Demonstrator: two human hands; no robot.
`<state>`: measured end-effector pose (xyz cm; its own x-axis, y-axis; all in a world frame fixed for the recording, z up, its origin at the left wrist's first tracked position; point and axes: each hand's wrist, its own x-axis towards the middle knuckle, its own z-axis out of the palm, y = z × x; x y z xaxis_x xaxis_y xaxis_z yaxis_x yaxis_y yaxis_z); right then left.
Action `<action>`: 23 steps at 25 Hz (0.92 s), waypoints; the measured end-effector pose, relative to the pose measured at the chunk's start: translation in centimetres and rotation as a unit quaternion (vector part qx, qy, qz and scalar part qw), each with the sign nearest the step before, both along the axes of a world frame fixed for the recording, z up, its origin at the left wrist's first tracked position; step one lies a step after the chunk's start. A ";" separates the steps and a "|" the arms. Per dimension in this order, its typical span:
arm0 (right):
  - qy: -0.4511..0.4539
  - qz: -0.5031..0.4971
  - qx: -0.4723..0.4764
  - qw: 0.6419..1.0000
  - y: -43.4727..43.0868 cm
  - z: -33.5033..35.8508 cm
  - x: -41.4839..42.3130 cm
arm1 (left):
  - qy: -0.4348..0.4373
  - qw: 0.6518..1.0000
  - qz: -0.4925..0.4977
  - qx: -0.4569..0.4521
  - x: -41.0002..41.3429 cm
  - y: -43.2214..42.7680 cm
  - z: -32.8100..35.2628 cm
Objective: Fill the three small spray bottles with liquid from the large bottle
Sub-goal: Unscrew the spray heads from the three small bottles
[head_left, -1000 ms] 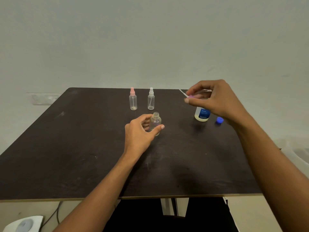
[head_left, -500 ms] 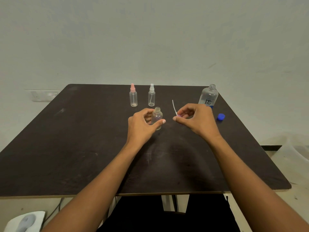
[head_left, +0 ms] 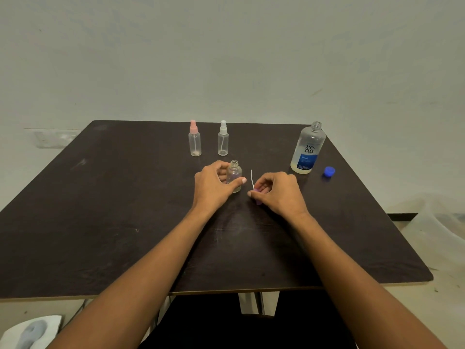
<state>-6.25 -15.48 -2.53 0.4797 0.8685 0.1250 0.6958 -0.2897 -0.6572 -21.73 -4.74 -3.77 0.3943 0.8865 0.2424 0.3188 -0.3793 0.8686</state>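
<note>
With my left hand (head_left: 212, 187) gripping the open small bottle (head_left: 234, 172) upright on the bench (head_left: 125, 222) and my right hand (head_left: 276, 193) pinching its purple sprayer (head_left: 257, 190), tube up, just beside it, I should lay that down clear before pouring.

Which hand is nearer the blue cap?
Right. The right hand is left of the blue cap, pinching the purple spray head; the left hand is farther left, holding the uncapped bottle.

We see a dim, evenly lit scene with a grey-green cast and no glare. The dark table (head_left: 100, 222) shows a faint sheen. Shadows are soft; a small one sits just below the blue cap (head_left: 329, 171). The wide lens bows the table's edges. The large bottle (head_left: 308, 149) label reads sharp.
</note>
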 end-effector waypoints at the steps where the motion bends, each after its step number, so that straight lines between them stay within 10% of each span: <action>1: -0.003 0.000 0.000 1.000 0.0 -0.2 -0.1 | 0.003 1.000 -0.001 0.000 0.0 -0.1 -0.1; 23: 0.018 -0.013 0.001 1.000 0.4 -0.7 -0.1 | 0.009 1.000 -0.013 -0.013 -0.2 -0.3 -0.5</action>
